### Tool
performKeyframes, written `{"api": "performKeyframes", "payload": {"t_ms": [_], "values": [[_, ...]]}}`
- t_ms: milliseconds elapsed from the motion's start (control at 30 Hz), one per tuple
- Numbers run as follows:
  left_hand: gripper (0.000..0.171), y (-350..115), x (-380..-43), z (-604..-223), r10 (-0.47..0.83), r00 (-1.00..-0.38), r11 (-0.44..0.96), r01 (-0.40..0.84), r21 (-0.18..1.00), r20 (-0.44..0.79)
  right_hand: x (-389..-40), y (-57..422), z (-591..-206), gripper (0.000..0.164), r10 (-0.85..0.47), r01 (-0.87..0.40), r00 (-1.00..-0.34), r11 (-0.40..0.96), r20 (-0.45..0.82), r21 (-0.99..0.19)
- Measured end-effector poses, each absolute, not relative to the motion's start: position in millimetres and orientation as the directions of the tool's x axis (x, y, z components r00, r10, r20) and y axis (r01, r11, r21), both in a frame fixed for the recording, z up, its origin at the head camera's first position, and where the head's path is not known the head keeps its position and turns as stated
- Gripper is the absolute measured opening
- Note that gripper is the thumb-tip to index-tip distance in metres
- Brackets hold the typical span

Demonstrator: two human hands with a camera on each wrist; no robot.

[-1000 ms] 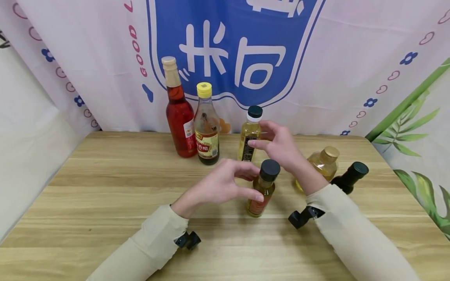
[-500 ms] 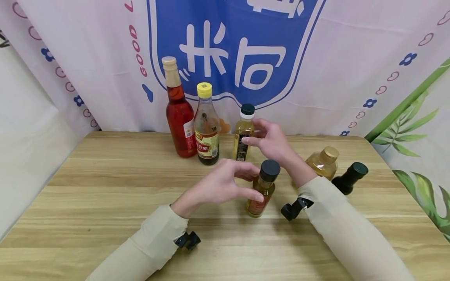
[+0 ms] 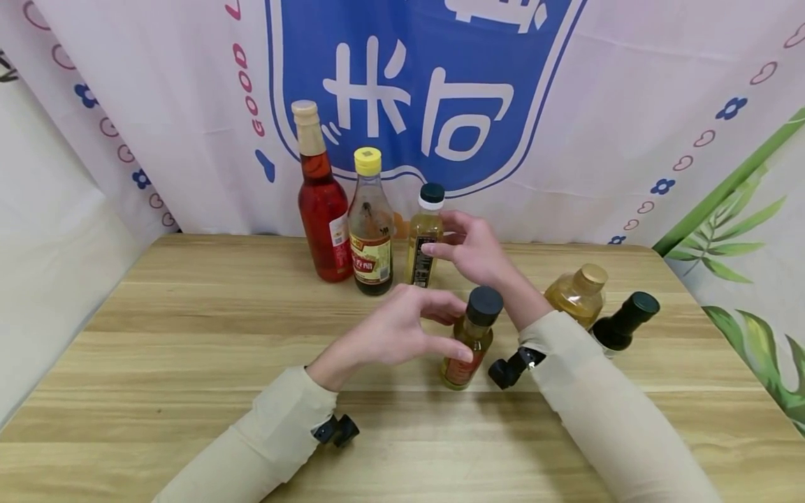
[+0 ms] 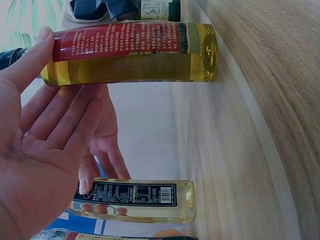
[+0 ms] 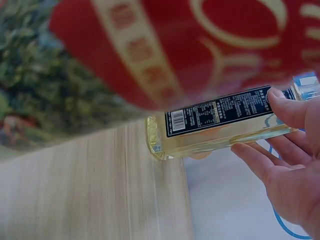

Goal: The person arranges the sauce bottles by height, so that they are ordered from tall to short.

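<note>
My left hand holds an oil bottle with a black cap and red label at the front middle, thumb on the near side and fingers behind. In the left wrist view this red-label bottle contains yellow-green oil. Farther back, my right hand grips a pale yellow oil bottle with a dark green cap between thumb and fingers. Its black label with a barcode shows in the right wrist view, where the red label looms close to the camera. Both bottles are upright.
A tall bottle of red liquid and a yellow-capped vinegar bottle stand at the back, left of the right hand. A gold-capped oil bottle and a dark bottle stand right, partly behind the right sleeve. A printed curtain hangs behind.
My right hand has moved left with the pale yellow oil bottle, bringing it close to the vinegar bottle. The left hand and the red-label bottle have stayed in place.
</note>
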State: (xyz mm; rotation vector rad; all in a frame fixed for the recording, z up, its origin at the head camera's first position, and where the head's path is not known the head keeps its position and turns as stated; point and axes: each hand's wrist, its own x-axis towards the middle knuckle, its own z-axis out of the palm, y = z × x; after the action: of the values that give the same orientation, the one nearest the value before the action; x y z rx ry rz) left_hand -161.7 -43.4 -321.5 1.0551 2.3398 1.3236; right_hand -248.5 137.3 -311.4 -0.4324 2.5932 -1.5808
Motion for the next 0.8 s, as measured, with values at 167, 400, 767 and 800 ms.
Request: {"api": "performKeyframes", "payload": {"t_ms": [167,400,767,800], "values": [[0.044,-43.3,-162.1,-323.4,0.702,-0.698,0.313,0.48,0.82,0.14,-251.5,134.4,-311.8,0.056,-0.301,-0.201,-0.951,0.441,0.067,-0.875],[0.043,-42.4,-162.6,-323.6,0.705,-0.692,0.3,0.492,0.817,0.157,-254.1,133.0,-311.9,0.058,-0.314,-0.187,-0.949,0.458,0.039,-0.869],[0.043,-42.0,-162.8,-324.0,0.7,-0.699,0.3,0.477,0.826,0.149,-253.0,130.3,-312.5,0.056,-0.329,-0.194,-0.943,0.43,0.047,-0.881],[0.043,-41.9,-162.8,-324.0,0.699,-0.699,0.3,0.474,0.828,0.147,-253.0,130.1,-312.7,0.056,-0.329,-0.193,-0.943,0.43,0.046,-0.882]]}}
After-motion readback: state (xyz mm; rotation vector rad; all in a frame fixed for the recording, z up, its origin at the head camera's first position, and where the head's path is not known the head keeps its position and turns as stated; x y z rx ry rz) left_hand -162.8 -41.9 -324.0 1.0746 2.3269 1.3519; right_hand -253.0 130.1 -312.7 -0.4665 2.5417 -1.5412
